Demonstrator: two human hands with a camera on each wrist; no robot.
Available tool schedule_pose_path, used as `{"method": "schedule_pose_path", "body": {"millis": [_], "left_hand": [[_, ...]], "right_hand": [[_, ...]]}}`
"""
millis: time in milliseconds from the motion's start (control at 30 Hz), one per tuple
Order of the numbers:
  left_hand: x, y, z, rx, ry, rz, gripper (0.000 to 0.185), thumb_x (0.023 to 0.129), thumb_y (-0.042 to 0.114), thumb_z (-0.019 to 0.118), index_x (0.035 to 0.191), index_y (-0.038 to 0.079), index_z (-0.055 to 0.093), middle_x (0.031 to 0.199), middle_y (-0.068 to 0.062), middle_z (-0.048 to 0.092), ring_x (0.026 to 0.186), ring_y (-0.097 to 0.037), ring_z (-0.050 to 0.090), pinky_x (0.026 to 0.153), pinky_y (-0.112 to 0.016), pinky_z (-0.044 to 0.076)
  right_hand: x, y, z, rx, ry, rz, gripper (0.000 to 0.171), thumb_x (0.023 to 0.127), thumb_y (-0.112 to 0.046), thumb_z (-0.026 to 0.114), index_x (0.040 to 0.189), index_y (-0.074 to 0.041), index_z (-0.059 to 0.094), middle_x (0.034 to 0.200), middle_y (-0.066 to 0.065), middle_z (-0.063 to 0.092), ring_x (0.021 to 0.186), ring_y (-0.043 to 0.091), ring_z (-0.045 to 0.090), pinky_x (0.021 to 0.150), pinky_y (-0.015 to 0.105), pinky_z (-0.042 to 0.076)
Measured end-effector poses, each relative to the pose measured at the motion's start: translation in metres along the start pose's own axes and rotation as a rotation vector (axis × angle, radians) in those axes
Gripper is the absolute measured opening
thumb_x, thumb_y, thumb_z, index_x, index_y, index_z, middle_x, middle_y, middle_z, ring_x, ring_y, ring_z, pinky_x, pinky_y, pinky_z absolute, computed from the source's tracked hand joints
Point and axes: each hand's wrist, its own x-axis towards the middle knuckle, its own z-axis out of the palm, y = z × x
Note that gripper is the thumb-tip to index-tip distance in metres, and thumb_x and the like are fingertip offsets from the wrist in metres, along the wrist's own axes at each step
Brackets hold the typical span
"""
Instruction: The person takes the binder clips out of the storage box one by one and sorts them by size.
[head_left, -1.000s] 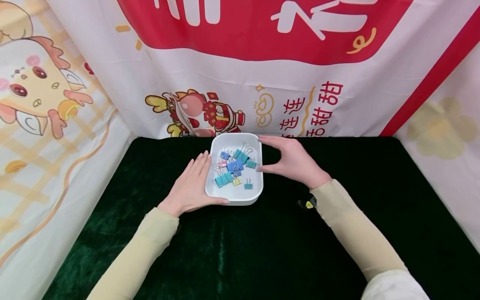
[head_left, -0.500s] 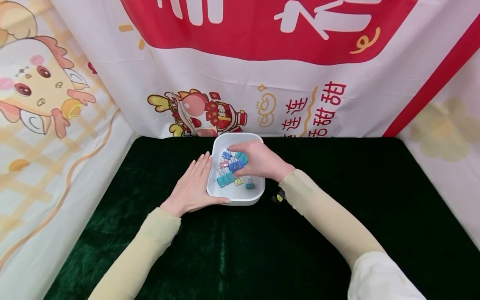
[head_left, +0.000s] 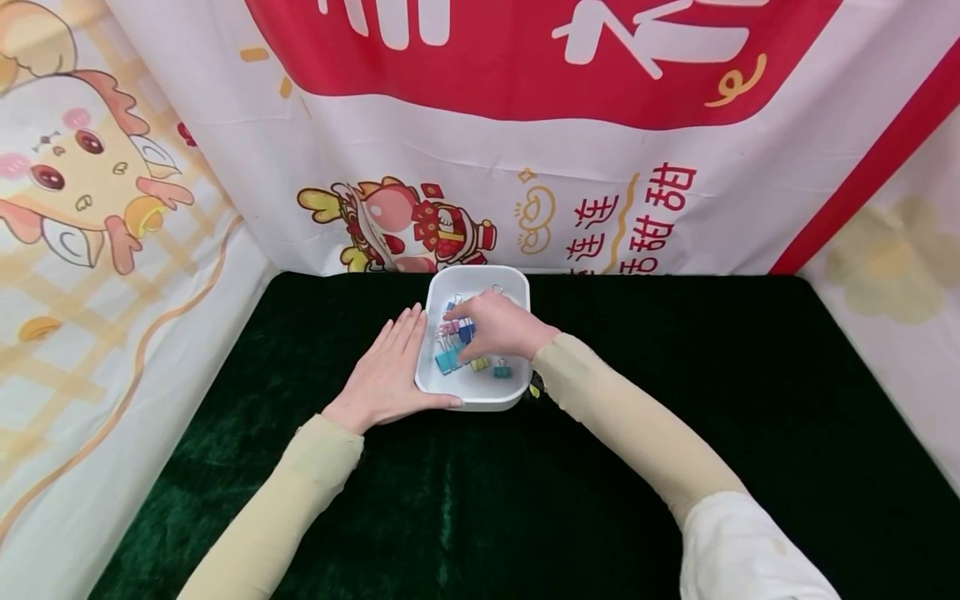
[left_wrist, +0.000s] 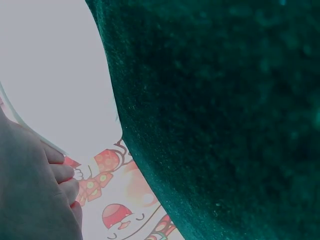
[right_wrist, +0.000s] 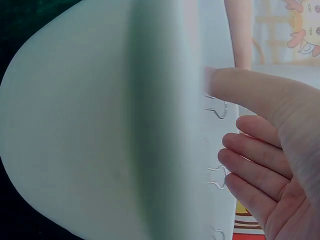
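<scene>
A white tray (head_left: 480, 403) sits at the back middle of the dark green cloth (head_left: 487, 500). Inside it lie several binder clips (head_left: 448, 360), teal, blue, pink and yellow. My left hand (head_left: 384, 371) lies flat on the cloth against the tray's left side, its thumb along the front wall. My right hand (head_left: 491, 327) reaches into the tray, fingers loosely bent over the clips and touching them. In the right wrist view the tray wall (right_wrist: 100, 125) hides the fingertips of my right hand (right_wrist: 270, 170), whose thumb stands apart, and wire clip handles (right_wrist: 216, 111) show. No clip is seen pinched.
Printed banners (head_left: 480, 167) wall the cloth at the back and on both sides. The tray stands close to the back banner. In the left wrist view, the white tray (left_wrist: 55, 75), my left hand's fingers (left_wrist: 45, 200) and the green cloth (left_wrist: 225, 125) fill the picture.
My right hand came from the tray's right rim into the tray and now lies further left and lower over the clips. My left hand and the tray have stayed put.
</scene>
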Motion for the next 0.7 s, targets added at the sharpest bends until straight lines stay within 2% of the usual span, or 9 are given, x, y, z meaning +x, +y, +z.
{"method": "schedule_pose_path", "body": {"millis": [133,233,400,467,700], "left_hand": [[0.000,0.000,0.000,0.008,0.000,0.002,0.136,0.070,0.096,0.051,0.164,0.008,0.008,0.170,-0.009,0.006,0.155,-0.024,0.001,0.123,-0.046,0.006],[0.000,0.001,0.000,0.001,-0.001,0.004,0.134,0.071,0.094,0.053,0.164,0.008,0.008,0.170,-0.009,0.006,0.155,-0.024,0.001,0.123,-0.046,0.006],[0.001,0.000,0.001,0.003,-0.006,0.006,0.136,0.070,0.096,0.050,0.164,0.008,0.006,0.170,-0.009,0.005,0.155,-0.026,0.002,0.123,-0.047,0.006],[0.001,0.000,0.001,0.010,-0.005,0.004,0.137,0.069,0.098,0.047,0.164,0.008,0.006,0.170,-0.009,0.005,0.155,-0.025,0.002,0.123,-0.046,0.006],[0.000,0.000,0.001,-0.011,-0.006,-0.001,0.133,0.072,0.091,0.057,0.164,0.008,0.007,0.170,-0.008,0.004,0.155,-0.024,0.001,0.123,-0.047,0.005]], "right_hand": [[0.002,-0.002,0.005,0.027,-0.010,0.009,0.065,0.078,-0.032,0.092,0.135,-0.012,0.068,0.130,0.004,0.068,0.122,0.020,0.061,0.111,0.042,0.041],[0.004,-0.004,0.008,0.054,-0.017,0.002,0.062,0.079,-0.028,0.091,0.134,-0.011,0.069,0.128,0.005,0.069,0.120,0.023,0.062,0.110,0.041,0.042],[0.007,-0.002,0.012,0.068,-0.004,0.002,0.052,0.083,-0.026,0.088,0.130,-0.011,0.072,0.125,0.004,0.071,0.118,0.018,0.063,0.109,0.039,0.043],[0.009,-0.002,0.013,0.080,0.005,0.006,0.046,0.086,-0.024,0.086,0.128,-0.011,0.073,0.122,0.002,0.072,0.115,0.015,0.065,0.106,0.036,0.045],[0.012,0.001,0.014,0.172,0.023,0.020,0.025,0.091,-0.016,0.080,0.116,-0.010,0.079,0.105,-0.002,0.076,0.095,0.007,0.069,0.090,0.026,0.055]]}}
